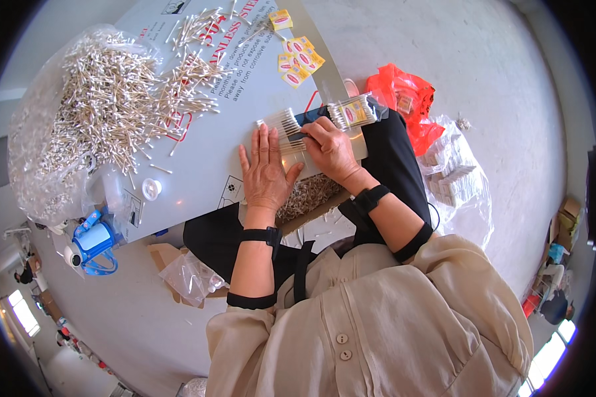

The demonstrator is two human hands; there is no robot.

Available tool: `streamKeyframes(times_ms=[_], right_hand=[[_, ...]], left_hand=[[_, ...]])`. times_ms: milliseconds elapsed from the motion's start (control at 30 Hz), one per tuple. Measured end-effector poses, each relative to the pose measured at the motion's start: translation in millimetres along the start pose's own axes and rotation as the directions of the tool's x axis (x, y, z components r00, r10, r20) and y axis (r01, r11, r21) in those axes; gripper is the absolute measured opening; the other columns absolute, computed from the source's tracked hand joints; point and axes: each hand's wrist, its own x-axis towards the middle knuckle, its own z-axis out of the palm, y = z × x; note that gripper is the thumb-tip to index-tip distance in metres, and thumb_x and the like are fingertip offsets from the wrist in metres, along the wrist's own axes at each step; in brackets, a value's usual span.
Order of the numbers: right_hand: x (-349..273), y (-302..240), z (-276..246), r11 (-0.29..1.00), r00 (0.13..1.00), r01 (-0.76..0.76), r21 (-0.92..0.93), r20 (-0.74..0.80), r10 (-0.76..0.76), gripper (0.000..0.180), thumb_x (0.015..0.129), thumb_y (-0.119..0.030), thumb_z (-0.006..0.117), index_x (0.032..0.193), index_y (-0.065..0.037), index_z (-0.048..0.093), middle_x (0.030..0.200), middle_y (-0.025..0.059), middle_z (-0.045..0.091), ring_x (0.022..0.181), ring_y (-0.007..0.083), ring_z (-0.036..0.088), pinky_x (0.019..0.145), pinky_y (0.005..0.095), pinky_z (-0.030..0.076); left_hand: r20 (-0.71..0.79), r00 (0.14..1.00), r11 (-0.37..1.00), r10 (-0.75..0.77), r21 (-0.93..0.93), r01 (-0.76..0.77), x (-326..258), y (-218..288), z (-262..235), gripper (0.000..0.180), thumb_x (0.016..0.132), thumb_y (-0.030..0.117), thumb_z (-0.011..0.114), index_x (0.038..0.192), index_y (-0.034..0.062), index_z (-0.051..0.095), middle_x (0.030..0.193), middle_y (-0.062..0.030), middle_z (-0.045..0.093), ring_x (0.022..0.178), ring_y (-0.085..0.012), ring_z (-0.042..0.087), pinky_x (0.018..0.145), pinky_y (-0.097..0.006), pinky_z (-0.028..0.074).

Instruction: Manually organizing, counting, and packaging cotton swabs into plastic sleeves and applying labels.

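My left hand (266,173) lies flat on the grey table with its fingers stretched out. Its fingertips touch the near side of a row of cotton swabs (281,122) lined up side by side. Over the right end of that row, my right hand (331,151) is closed, its thumb and fingers pinching a small dark flat piece (297,137); most of this piece is hidden by the fingers. Just beyond the right hand lies a clear bag of cotton swabs (353,111) with a yellow label. Below both hands, an open cardboard box (311,198) holds loose swabs.
A large plastic bag spills a heap of cotton swabs (106,99) across the table's left side. Several yellow labels (299,61) lie at the far edge. A small white lid (151,189) and a blue bottle (94,239) are near left. Red (397,92) and clear bags (453,178) stand right.
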Motion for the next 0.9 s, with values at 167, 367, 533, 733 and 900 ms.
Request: streamKeyframes(times_ms=[167, 367, 533, 733, 900], right_hand=[[6.0, -0.9, 0.0, 0.997, 0.999, -0.041, -0.066, 0.020, 0.042, 0.016, 0.081, -0.010, 0.065, 0.096, -0.008, 0.065, 0.087, 0.0101, 0.059, 0.076, 0.0344, 0.063, 0.065, 0.0439, 0.052], [6.9, 0.0, 3.0, 0.992, 0.998, -0.059, -0.110, 0.020, 0.061, 0.016, 0.080, -0.013, 0.066, 0.096, -0.010, 0.066, 0.086, 0.0088, 0.058, 0.075, 0.0336, 0.063, 0.065, 0.0436, 0.052], [6.3, 1.7, 4.4, 0.992, 0.999, -0.033, -0.124, 0.025, 0.036, 0.012, 0.081, -0.013, 0.066, 0.092, -0.010, 0.066, 0.083, 0.0084, 0.058, 0.074, 0.0329, 0.063, 0.063, 0.0428, 0.052], [7.7, 0.3, 4.8, 0.996, 1.000, -0.013, -0.088, -0.005, 0.012, 0.009, 0.083, -0.012, 0.065, 0.091, -0.009, 0.067, 0.082, 0.0092, 0.058, 0.073, 0.0334, 0.063, 0.062, 0.0428, 0.052], [21.0, 1.3, 7.9, 0.996, 0.999, -0.011, -0.086, -0.032, 0.008, 0.008, 0.083, -0.011, 0.065, 0.090, -0.009, 0.067, 0.084, 0.0102, 0.059, 0.073, 0.0342, 0.064, 0.064, 0.0434, 0.053]], left_hand=[[0.003, 1.000, 1.000, 0.002, 0.000, -0.002, -0.6, -0.7, 0.8, 0.090, 0.083, 0.053, 0.063, 0.151, 0.0085, 0.024, 0.159, -0.0113, 0.022, 0.147, -0.0270, 0.020, 0.118, -0.054, 0.011], [0.008, 1.000, 1.000, -0.003, -0.006, 0.003, -0.2, -0.5, 1.1, 0.090, 0.083, 0.053, 0.063, 0.151, 0.0083, 0.025, 0.159, -0.0113, 0.022, 0.147, -0.0275, 0.020, 0.119, -0.054, 0.011], [0.030, 1.000, 1.000, 0.003, 0.024, -0.004, -0.5, -2.3, 2.8, 0.090, 0.087, 0.061, 0.053, 0.153, 0.0082, 0.022, 0.159, -0.0123, 0.020, 0.148, -0.0288, 0.017, 0.119, -0.053, 0.008], [0.039, 0.999, 1.000, -0.004, 0.010, 0.004, -0.3, -2.2, 2.4, 0.090, 0.087, 0.061, 0.054, 0.152, 0.0076, 0.023, 0.159, -0.0125, 0.021, 0.148, -0.0291, 0.017, 0.119, -0.053, 0.008], [0.039, 0.999, 1.000, -0.006, -0.012, 0.006, -0.5, -2.0, 1.4, 0.089, 0.087, 0.058, 0.055, 0.152, 0.0072, 0.023, 0.160, -0.0125, 0.020, 0.148, -0.0291, 0.017, 0.119, -0.053, 0.007]])
